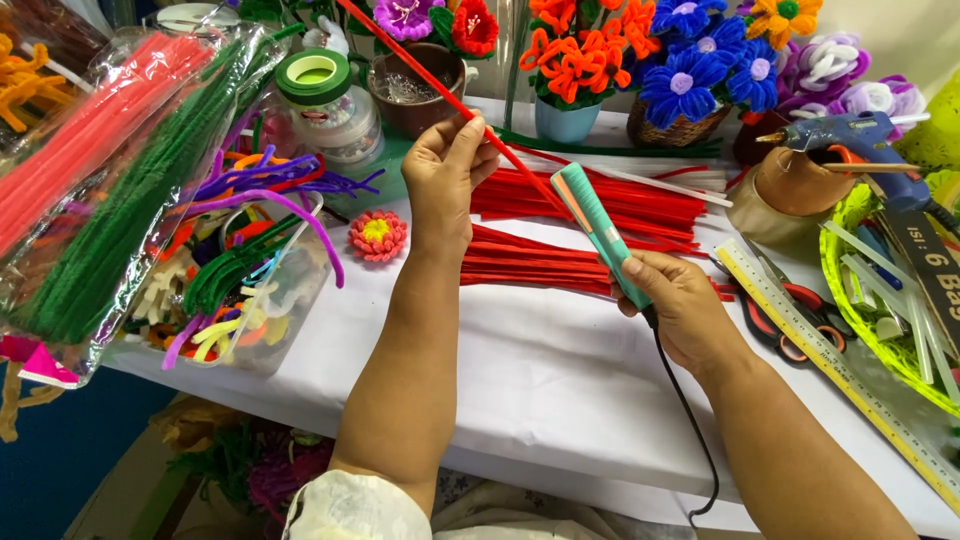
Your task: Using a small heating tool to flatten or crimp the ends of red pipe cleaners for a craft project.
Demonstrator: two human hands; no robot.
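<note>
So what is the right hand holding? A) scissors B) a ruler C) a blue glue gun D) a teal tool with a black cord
D: the right hand wraps around a teal tool whose black cord trails down over the table edge.

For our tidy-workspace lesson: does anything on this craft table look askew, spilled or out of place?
Mostly orderly. The odd spot is the clear tub at the table's left edge: mixed pipe cleaners spill over its rim, a purple one arching out. The left hand and right hand hold their things steadily.
</note>
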